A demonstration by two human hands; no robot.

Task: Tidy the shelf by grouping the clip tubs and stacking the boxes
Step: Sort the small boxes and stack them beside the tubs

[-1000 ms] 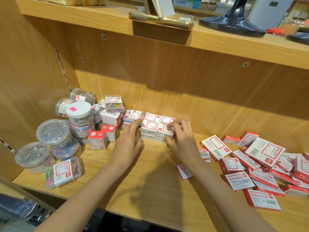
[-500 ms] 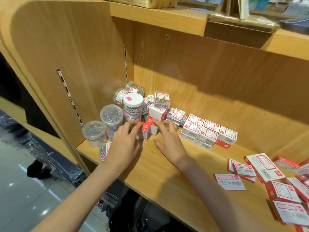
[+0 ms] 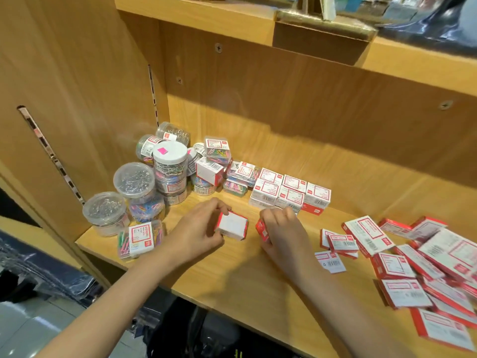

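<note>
On the shelf (image 3: 232,275), left hand (image 3: 198,233) and right hand (image 3: 281,233), fingers each pinching a small box.

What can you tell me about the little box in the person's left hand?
The small box looks like cardboard: a plain white face edged in red, with no label showing on that face. It is closed and tilted, at or just above the wooden shelf near its front. The left hand grips it from its left side; nothing else touches it.

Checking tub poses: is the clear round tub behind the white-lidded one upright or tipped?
Tipped. The clear round tub lies on its side atop the pile, label facing the camera, behind the upright white-lidded tub.
</note>
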